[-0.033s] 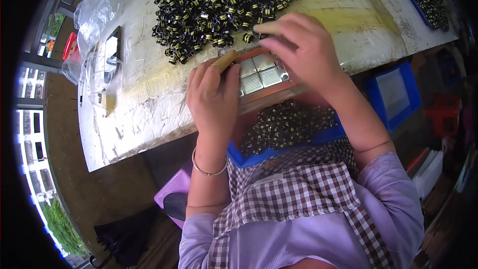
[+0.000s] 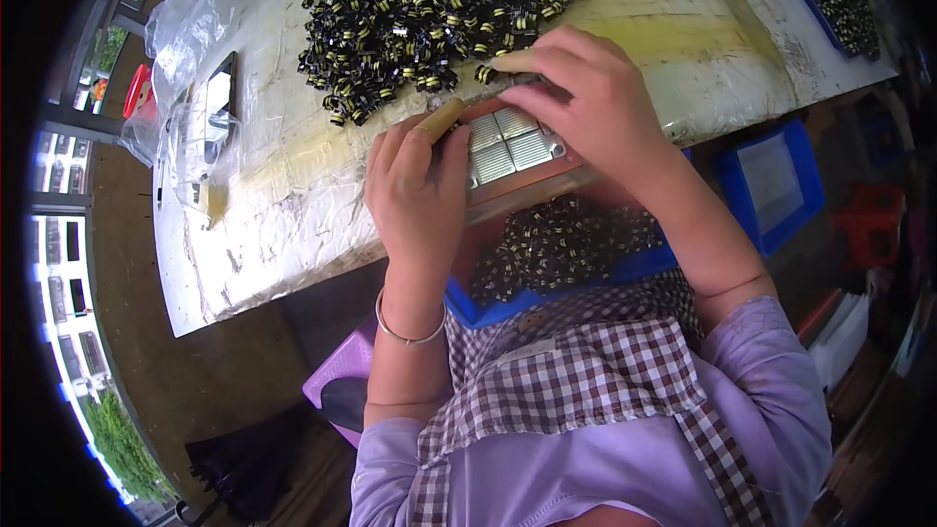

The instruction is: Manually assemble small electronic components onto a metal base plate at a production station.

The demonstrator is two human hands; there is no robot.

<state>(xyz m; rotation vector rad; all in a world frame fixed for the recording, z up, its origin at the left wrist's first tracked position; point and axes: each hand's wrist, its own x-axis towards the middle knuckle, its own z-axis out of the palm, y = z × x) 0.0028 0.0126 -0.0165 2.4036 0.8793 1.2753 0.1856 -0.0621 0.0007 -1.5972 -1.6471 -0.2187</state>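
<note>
- Your left hand (image 2: 418, 197) rests at the near edge of the desk (image 2: 293, 205), fingers curled shut around a short tan stick-like piece (image 2: 441, 118) whose tip pokes out toward the metal tray
- Your right hand (image 2: 586, 102) arches over the far side of the small ridged metal tray (image 2: 508, 141), fingertips pinched together at the edge of the heap; what they pinch is hidden, so whether anything is between them I cannot tell
- The tray sits in a reddish frame (image 2: 527, 185) at the near edge of the desk, between your two hands
- The heap of small black-and-yellow parts (image 2: 429, 15) lies toward the far edge, its nearest pieces just beside your right fingertips
- Each part looks light, hard and stiff, likely slick and prone to scatter; take one at a time by its two flat sides with thumb and forefinger
- More of the same parts fill the blue bin (image 2: 556, 254) below the desk edge, at your lap
- A clear plastic bag (image 2: 190, 29) lies at the desk's left end
</note>
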